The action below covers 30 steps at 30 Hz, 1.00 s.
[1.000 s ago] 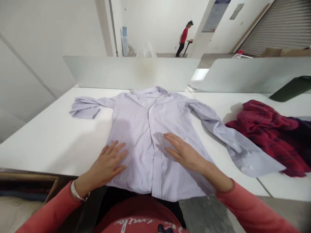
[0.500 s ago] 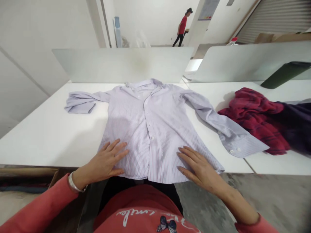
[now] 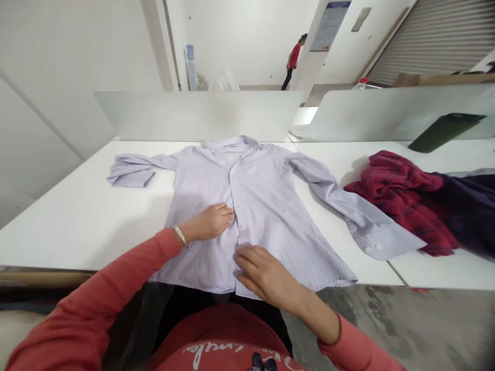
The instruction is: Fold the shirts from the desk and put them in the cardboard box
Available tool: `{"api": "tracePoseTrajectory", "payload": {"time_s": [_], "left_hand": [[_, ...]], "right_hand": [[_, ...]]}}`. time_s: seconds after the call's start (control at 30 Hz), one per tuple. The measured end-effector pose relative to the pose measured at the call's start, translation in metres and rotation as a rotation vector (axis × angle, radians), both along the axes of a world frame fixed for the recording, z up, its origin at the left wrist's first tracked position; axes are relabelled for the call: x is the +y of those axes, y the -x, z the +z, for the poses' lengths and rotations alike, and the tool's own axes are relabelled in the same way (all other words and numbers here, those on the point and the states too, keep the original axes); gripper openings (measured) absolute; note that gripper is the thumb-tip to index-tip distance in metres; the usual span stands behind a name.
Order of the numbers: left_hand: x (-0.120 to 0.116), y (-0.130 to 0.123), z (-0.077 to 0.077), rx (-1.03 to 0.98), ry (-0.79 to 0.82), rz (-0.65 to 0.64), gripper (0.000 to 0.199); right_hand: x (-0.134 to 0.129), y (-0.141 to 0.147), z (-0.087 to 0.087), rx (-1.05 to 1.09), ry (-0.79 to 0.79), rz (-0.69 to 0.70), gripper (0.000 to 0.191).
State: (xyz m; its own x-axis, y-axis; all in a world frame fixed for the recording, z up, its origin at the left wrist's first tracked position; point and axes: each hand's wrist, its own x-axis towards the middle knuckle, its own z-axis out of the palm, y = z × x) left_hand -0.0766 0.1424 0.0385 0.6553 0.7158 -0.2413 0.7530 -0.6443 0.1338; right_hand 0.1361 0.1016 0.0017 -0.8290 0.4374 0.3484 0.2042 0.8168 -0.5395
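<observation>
The white tabletop (image 3: 69, 226) extends from the left edge of the frame to the right edge, and a thin seam (image 3: 395, 272) divides it at right of centre. In the middle of the frame, a pale striped shirt (image 3: 270, 190) lies spread on it, the collar towards the top and the hem reaching past the near edge. One sleeve is folded at the left; the other stretches to the right, up to a red checked cloth (image 3: 402, 201). Beside this lies a dark purple cloth (image 3: 467, 211). At upper right there is a dark green object (image 3: 444, 133), tilted.
</observation>
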Motion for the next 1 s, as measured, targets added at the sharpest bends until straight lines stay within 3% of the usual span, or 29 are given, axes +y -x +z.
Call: {"api": "tracePoseTrajectory", "payload": {"time_s": [0.13, 0.27, 0.43, 0.67, 0.8, 1.0], "left_hand": [[0.019, 0.0, -0.02, -0.104, 0.04, 0.023, 0.027], [0.023, 0.003, -0.023, -0.168, 0.092, 0.046, 0.026], [0.03, 0.007, -0.027, -0.222, 0.122, 0.052, 0.023], [0.043, 0.002, -0.042, -0.111, -0.003, 0.144, 0.023], [0.05, -0.005, -0.043, 0.097, -0.082, 0.065, 0.02], [0.056, -0.013, -0.042, 0.321, -0.133, 0.024, 0.024]], "right_hand": [[-0.012, -0.002, 0.001, -0.055, 0.04, 0.045, 0.033], [-0.019, -0.006, 0.002, -0.068, 0.001, 0.072, 0.053], [-0.029, 0.0, -0.003, -0.02, -0.106, -0.001, 0.02], [-0.032, 0.0, -0.003, 0.07, -0.082, -0.027, 0.026], [-0.03, -0.001, 0.0, 0.201, 0.061, -0.1, 0.02], [-0.021, -0.004, -0.001, 0.311, 0.434, -0.338, 0.013]]}}
